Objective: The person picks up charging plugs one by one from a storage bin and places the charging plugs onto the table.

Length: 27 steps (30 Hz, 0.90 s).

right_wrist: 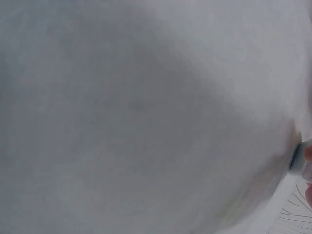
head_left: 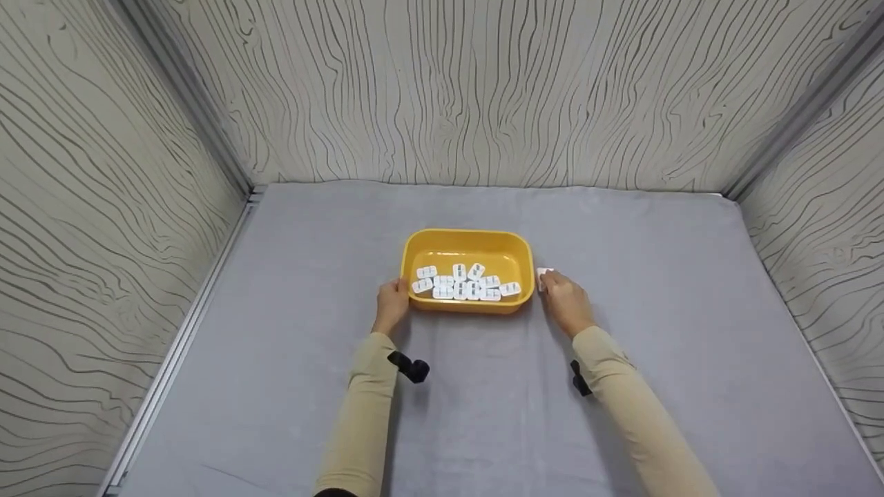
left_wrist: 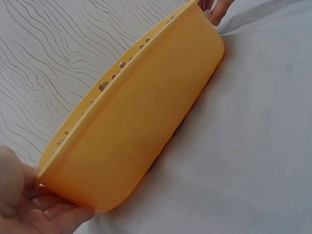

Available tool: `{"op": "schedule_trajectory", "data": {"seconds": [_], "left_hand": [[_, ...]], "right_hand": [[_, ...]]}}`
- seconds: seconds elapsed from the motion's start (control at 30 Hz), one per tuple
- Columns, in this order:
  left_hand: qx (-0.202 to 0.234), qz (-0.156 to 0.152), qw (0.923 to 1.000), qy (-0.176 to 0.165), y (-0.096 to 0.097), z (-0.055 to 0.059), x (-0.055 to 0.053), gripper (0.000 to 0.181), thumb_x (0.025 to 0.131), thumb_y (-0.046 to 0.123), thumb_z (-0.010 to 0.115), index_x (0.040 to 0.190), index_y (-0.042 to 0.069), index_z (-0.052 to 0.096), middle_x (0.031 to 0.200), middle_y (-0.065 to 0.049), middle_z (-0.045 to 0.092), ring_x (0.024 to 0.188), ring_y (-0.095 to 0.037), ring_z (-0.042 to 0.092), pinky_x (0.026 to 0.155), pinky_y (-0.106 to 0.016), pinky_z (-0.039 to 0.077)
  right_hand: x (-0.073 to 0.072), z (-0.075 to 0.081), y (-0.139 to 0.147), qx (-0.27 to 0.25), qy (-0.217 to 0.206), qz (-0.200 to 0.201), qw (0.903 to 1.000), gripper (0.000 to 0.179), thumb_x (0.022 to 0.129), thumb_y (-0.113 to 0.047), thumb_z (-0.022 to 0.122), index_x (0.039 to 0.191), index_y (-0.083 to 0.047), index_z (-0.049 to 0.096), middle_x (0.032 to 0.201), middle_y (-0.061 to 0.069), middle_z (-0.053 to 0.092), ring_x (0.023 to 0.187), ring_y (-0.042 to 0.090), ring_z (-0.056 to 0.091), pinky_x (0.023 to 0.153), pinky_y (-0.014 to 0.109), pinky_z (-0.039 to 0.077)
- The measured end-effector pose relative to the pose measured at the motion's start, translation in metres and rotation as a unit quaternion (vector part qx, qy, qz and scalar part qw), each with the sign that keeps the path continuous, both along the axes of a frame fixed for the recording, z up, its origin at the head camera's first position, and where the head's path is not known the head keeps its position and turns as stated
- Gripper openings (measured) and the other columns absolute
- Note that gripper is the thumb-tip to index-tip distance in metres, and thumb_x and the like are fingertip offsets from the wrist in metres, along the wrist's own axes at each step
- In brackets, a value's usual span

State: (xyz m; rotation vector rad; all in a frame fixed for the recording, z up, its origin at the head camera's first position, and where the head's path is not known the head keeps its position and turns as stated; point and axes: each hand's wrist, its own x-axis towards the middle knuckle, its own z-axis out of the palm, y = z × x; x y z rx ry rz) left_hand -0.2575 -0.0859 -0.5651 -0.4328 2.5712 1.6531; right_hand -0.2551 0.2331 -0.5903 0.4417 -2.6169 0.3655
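A yellow plastic tub (head_left: 469, 238) stands on the table, holding several small white rectangular blocks (head_left: 476, 290) with dark markings, mostly toward its near side. My left hand (head_left: 392, 304) grips the tub's left end; the left wrist view shows the thumb at the rim and fingers (left_wrist: 73, 219) against the outer wall. Just right of the tub, my right hand (head_left: 568, 301) pinches a similar white block (head_left: 544, 276). Only part of this block (right_wrist: 300, 163) enters the right wrist view, at the right edge, low over the cloth and partly covered by the fingertips.
A grey cloth (head_left: 311, 248) with slight creases covers the table. Patterned panels (head_left: 442, 96) rise behind and at both sides, with metal posts in the corners. A metal rail (head_left: 179, 352) runs along the left edge. Dark wrist cameras (head_left: 414, 370) sit at both sleeves.
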Motion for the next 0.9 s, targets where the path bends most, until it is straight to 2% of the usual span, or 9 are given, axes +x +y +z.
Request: {"op": "schedule_trajectory", "data": {"seconds": [0.13, 0.37, 0.43, 0.5, 0.6, 0.67, 0.7, 0.77, 0.9], "left_hand": [[0.001, 0.004, 1.0, 0.002, 0.0, -0.001, 0.0, 0.033, 0.102, 0.016, 0.04, 0.087, -0.003, 0.061, 0.075, -0.002, 0.047, 0.07, -0.013, 0.042, 0.062, -0.021, 0.035], [0.001, 0.003, 1.0, 0.009, 0.0, -0.002, 0.0, 0.031, 0.102, 0.015, 0.04, 0.076, 0.005, 0.053, 0.071, -0.001, 0.042, 0.069, -0.014, 0.041, 0.062, -0.022, 0.033], [0.002, -0.003, 0.9992, 0.04, -0.004, -0.016, -0.005, 0.037, 0.103, 0.025, 0.04, 0.074, 0.007, 0.055, 0.069, 0.001, 0.044, 0.067, -0.012, 0.042, 0.062, -0.022, 0.035], [-0.008, -0.004, 0.9982, 0.059, -0.013, -0.075, -0.035, 0.041, 0.103, 0.032, 0.04, 0.073, 0.009, 0.057, 0.069, 0.001, 0.047, 0.066, -0.012, 0.044, 0.06, -0.024, 0.037], [-0.019, -0.006, 0.9969, 0.077, -0.031, -0.189, -0.094, 0.049, 0.1, 0.05, 0.04, 0.071, 0.015, 0.058, 0.068, 0.002, 0.051, 0.063, -0.013, 0.046, 0.058, -0.028, 0.038], [-0.027, -0.002, 0.9979, 0.059, -0.039, -0.249, -0.127, 0.049, 0.098, 0.053, 0.041, 0.072, 0.015, 0.059, 0.07, 0.001, 0.051, 0.063, -0.015, 0.046, 0.056, -0.029, 0.038], [-0.024, -0.006, 0.9983, 0.053, -0.041, -0.26, -0.132, 0.051, 0.097, 0.057, 0.041, 0.074, 0.016, 0.06, 0.071, 0.0, 0.052, 0.064, -0.015, 0.047, 0.057, -0.029, 0.039], [-0.021, -0.002, 0.9987, 0.046, -0.04, -0.253, -0.129, 0.051, 0.097, 0.057, 0.041, 0.078, 0.015, 0.063, 0.074, -0.001, 0.056, 0.066, -0.015, 0.048, 0.058, -0.029, 0.04], [-0.022, 0.003, 0.9988, 0.043, -0.03, -0.195, -0.099, 0.043, 0.1, 0.044, 0.044, 0.084, 0.011, 0.067, 0.078, -0.002, 0.06, 0.068, -0.014, 0.049, 0.061, -0.028, 0.041]], "right_hand": [[0.001, -0.001, 0.001, 0.003, -0.019, 0.004, 0.9998, 0.018, 0.085, 0.002, 0.064, 0.102, 0.006, 0.066, 0.103, 0.023, 0.068, 0.098, 0.039, 0.067, 0.085, 0.044, 0.054], [0.004, -0.003, 0.002, 0.0, -0.019, 0.02, 0.9996, 0.018, 0.084, 0.005, 0.065, 0.101, 0.007, 0.064, 0.103, 0.024, 0.067, 0.101, 0.04, 0.066, 0.088, 0.045, 0.053], [0.005, -0.002, 0.002, -0.001, -0.019, 0.02, 0.9996, 0.018, 0.083, 0.005, 0.065, 0.102, 0.007, 0.064, 0.103, 0.024, 0.067, 0.101, 0.04, 0.066, 0.088, 0.045, 0.053], [0.005, -0.002, 0.001, -0.003, -0.018, 0.02, 0.9996, 0.018, 0.083, 0.006, 0.065, 0.101, 0.007, 0.063, 0.102, 0.024, 0.067, 0.1, 0.04, 0.066, 0.087, 0.045, 0.054], [0.007, 0.0, 0.001, -0.006, -0.015, 0.025, 0.9996, 0.022, 0.079, 0.006, 0.067, 0.1, 0.006, 0.062, 0.102, 0.024, 0.066, 0.1, 0.039, 0.066, 0.087, 0.044, 0.054], [0.008, 0.0, 0.001, -0.007, -0.012, 0.03, 0.9995, 0.026, 0.076, 0.005, 0.069, 0.101, 0.006, 0.062, 0.103, 0.024, 0.066, 0.1, 0.039, 0.066, 0.087, 0.044, 0.054], [0.009, 0.001, 0.001, -0.007, -0.011, 0.032, 0.9994, 0.028, 0.075, 0.004, 0.07, 0.102, 0.007, 0.062, 0.103, 0.024, 0.066, 0.101, 0.039, 0.065, 0.087, 0.043, 0.054], [0.01, 0.002, 0.001, -0.006, -0.01, 0.031, 0.9994, 0.032, 0.075, 0.002, 0.072, 0.104, 0.007, 0.063, 0.104, 0.024, 0.066, 0.102, 0.039, 0.065, 0.088, 0.044, 0.054], [0.01, 0.002, 0.0, -0.008, -0.007, 0.027, 0.9996, 0.032, 0.076, -0.003, 0.072, 0.105, 0.008, 0.063, 0.105, 0.025, 0.066, 0.102, 0.039, 0.065, 0.087, 0.044, 0.054]]}}
